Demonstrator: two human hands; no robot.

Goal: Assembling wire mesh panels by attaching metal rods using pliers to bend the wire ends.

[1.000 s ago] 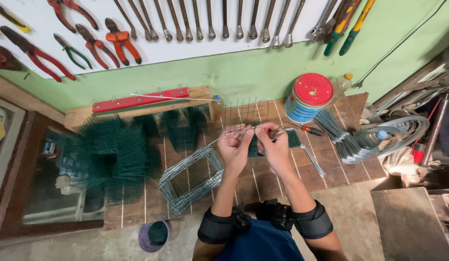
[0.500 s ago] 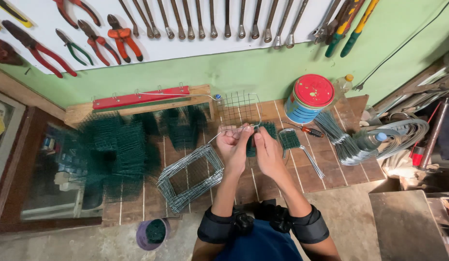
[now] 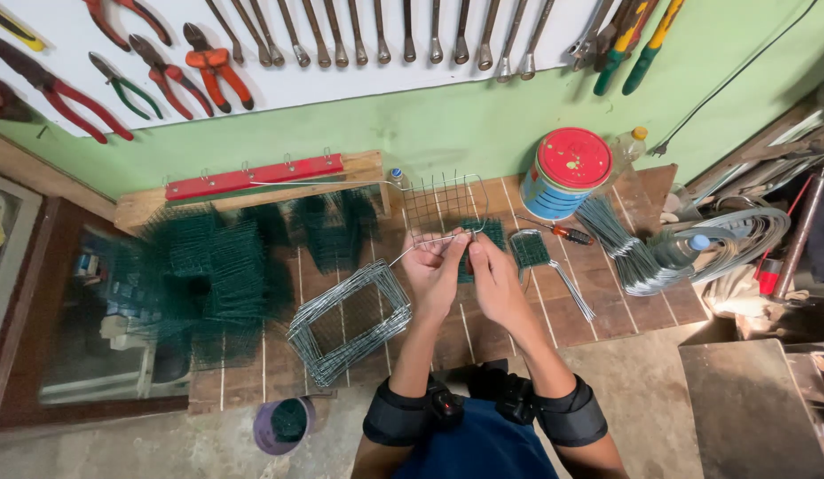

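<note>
Nearest, a purple tub (image 3: pixel 283 425) sits at the bench's near edge. Over the wooden bench (image 3: pixel 607 315), left hand (image 3: pixel 434 270) and right hand (image 3: pixel 493 277), close together, each pinch the wire mesh panel (image 3: pixel 443 206). Left lie rectangular wire frames (image 3: pixel 350 321). Far right stands a blue tin with red lid (image 3: pixel 567 173); pliers (image 3: pixel 212 69) hang on the wall.

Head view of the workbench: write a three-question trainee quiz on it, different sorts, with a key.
1. True or false: both hands, left hand and right hand, hold the wire mesh panel.
2. The red-lidded tin stands on which side of the hands? A left, B right.
3. Fill in: the stack of rectangular wire frames lies on the wooden ____.

Key: 1 true; 2 B; 3 bench.
</note>
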